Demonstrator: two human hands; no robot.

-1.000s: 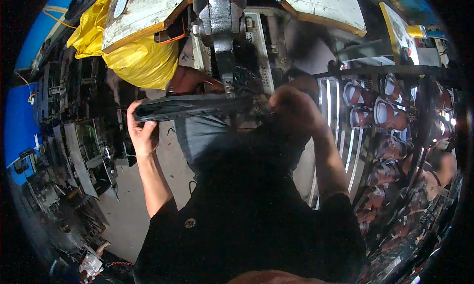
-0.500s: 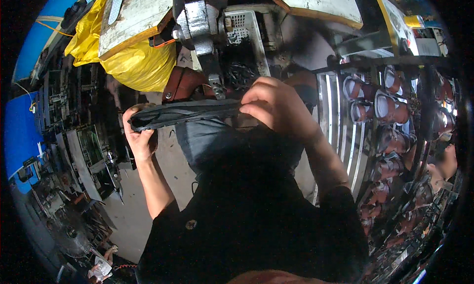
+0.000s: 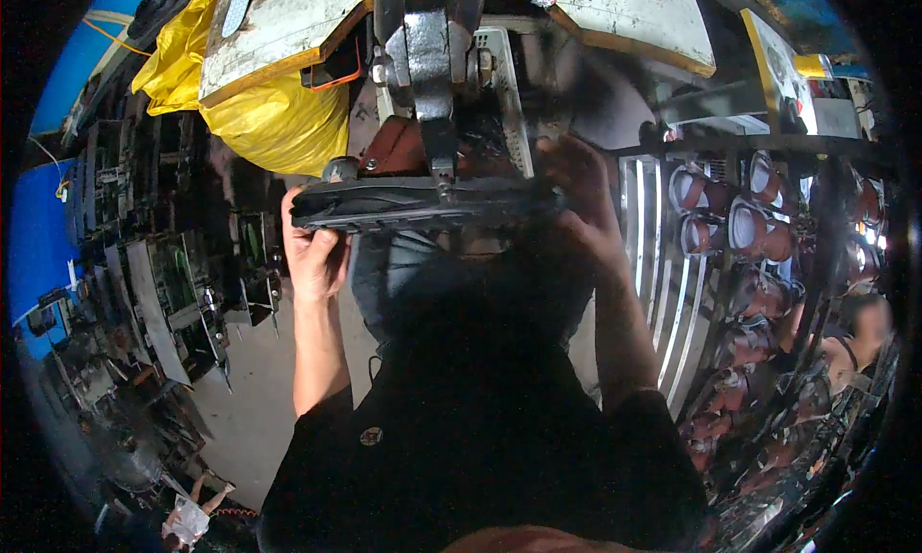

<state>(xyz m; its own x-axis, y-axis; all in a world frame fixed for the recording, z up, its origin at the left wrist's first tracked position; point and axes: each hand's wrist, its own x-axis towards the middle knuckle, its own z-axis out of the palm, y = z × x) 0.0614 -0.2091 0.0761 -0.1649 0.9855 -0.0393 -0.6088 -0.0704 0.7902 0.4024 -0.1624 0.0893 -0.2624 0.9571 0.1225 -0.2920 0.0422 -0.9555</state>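
Observation:
Held level in front of me is a long black shoe sole (image 3: 384, 205) with a ridged edge. My left hand (image 3: 319, 250) is closed round its left end, thumb on the near side. At the other end my right hand (image 3: 591, 207) grips it, with some fingers lost in shadow. The narrow steel arm of a dark machine (image 3: 432, 73) reaches down to the middle of the sole and seems to touch it. Just behind the sole shows a brown leather piece (image 3: 394, 149) with small metal studs; whether it is joined to the sole I cannot tell.
White worktops (image 3: 279, 34) flank the machine, with a yellow bag (image 3: 279, 125) below the left one. A pale plastic basket (image 3: 514, 101) stands behind the machine. Racks of brown sandals (image 3: 759, 226) fill the right, where another person (image 3: 855, 346) is partly visible.
The sole has levelled out and now meets the tip of the machine's arm. My right hand has gone from a fingertip pinch to a grip round the right end. The whole view has shifted slightly.

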